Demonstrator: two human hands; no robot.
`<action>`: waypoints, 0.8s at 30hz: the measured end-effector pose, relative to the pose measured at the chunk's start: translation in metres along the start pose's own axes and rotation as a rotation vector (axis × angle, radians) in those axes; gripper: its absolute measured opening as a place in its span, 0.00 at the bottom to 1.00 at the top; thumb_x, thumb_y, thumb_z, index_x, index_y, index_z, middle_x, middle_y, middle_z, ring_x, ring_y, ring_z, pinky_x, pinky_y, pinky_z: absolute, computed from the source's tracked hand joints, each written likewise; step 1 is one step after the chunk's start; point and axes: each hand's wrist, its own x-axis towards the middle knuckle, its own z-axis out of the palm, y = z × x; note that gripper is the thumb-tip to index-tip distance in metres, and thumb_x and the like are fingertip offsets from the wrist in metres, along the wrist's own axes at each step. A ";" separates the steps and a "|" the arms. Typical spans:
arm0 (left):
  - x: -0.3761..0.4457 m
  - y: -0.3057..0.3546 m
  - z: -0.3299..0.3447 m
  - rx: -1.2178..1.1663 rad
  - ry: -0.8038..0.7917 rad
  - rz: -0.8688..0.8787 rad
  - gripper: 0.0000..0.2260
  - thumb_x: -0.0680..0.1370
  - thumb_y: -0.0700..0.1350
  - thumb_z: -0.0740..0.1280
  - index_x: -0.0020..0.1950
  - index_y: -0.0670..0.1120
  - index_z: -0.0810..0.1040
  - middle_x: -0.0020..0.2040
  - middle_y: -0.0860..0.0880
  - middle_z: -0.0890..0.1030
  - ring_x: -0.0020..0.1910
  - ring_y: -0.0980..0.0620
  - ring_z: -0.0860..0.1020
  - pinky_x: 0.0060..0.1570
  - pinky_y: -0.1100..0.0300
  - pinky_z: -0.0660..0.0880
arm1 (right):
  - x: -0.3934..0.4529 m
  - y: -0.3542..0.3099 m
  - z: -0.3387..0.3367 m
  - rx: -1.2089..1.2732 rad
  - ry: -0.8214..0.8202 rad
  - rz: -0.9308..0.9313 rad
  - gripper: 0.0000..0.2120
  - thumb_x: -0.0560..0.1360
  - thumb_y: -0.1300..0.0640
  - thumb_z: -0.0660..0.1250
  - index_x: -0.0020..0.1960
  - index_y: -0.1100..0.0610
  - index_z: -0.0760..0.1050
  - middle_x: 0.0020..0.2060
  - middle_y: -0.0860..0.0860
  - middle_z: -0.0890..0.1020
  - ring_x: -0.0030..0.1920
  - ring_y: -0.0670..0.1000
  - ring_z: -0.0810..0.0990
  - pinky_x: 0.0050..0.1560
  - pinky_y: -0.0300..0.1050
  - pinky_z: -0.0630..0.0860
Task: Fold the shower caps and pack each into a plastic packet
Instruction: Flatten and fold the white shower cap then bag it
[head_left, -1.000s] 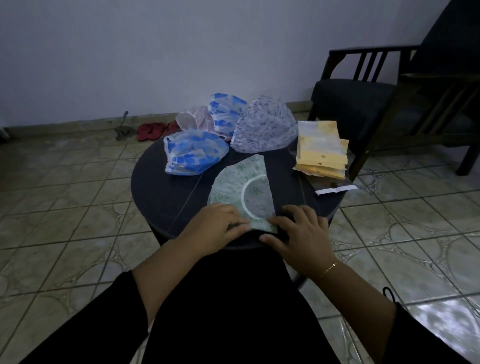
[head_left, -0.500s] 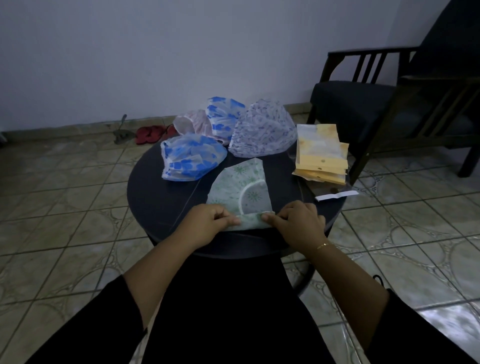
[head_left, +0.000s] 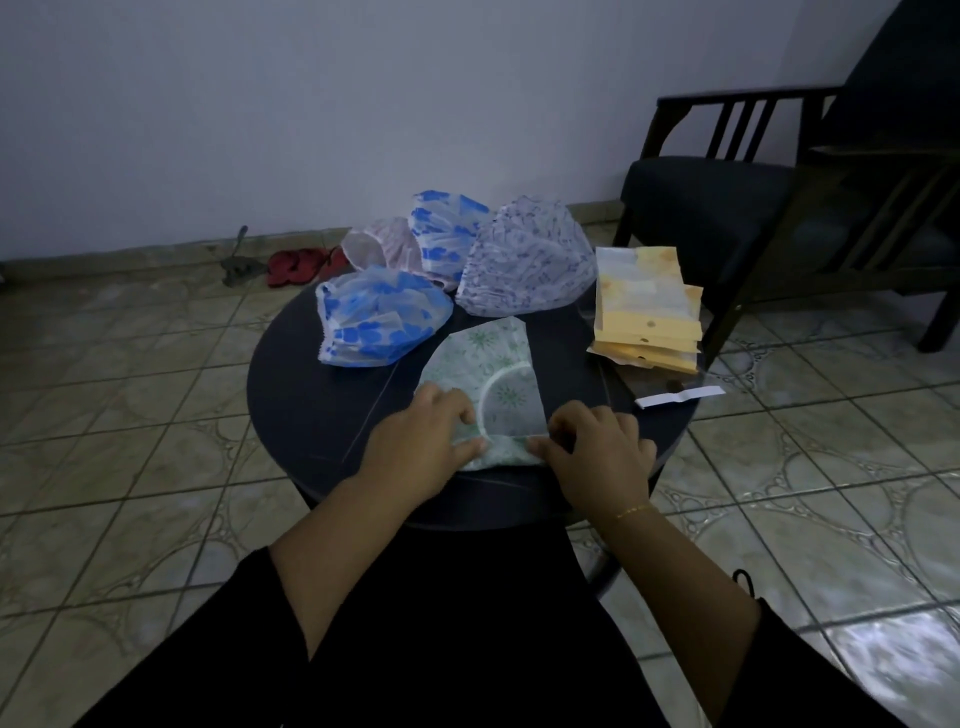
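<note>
A dark armchair (head_left: 769, 208) stands beside the round dark table (head_left: 311, 415). On the table lie four unfolded shower caps (head_left: 524, 265), a stack of yellow plastic packets (head_left: 644, 306) with no legible writing, and the green-patterned shower cap (head_left: 488, 374), folded flat. The left hand (head_left: 421, 441) and right hand (head_left: 597, 452) pinch its near edge, fingers curled.

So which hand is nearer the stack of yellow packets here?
Right. The right hand grips the green cap's near edge, below the yellow packets; the left hand holds that edge farther left.
</note>
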 end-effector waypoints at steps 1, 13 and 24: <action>-0.002 -0.002 0.003 0.059 0.076 0.135 0.08 0.74 0.53 0.69 0.49 0.52 0.76 0.50 0.54 0.71 0.44 0.50 0.76 0.40 0.58 0.69 | -0.001 0.000 0.001 -0.025 -0.002 -0.035 0.11 0.74 0.39 0.63 0.51 0.44 0.73 0.52 0.46 0.73 0.59 0.52 0.66 0.51 0.48 0.57; -0.016 -0.036 0.011 -0.168 0.003 0.226 0.25 0.72 0.66 0.56 0.59 0.55 0.80 0.52 0.59 0.79 0.51 0.63 0.72 0.54 0.60 0.70 | -0.009 0.010 -0.001 -0.135 -0.062 -0.187 0.17 0.77 0.37 0.55 0.62 0.40 0.72 0.61 0.44 0.70 0.63 0.50 0.64 0.56 0.47 0.59; -0.021 -0.023 0.004 -0.447 0.059 -0.110 0.09 0.75 0.53 0.69 0.39 0.51 0.82 0.38 0.55 0.83 0.37 0.61 0.78 0.39 0.66 0.73 | -0.002 0.002 -0.018 0.040 -0.218 -0.027 0.19 0.75 0.36 0.59 0.55 0.47 0.80 0.62 0.44 0.71 0.66 0.51 0.61 0.59 0.50 0.57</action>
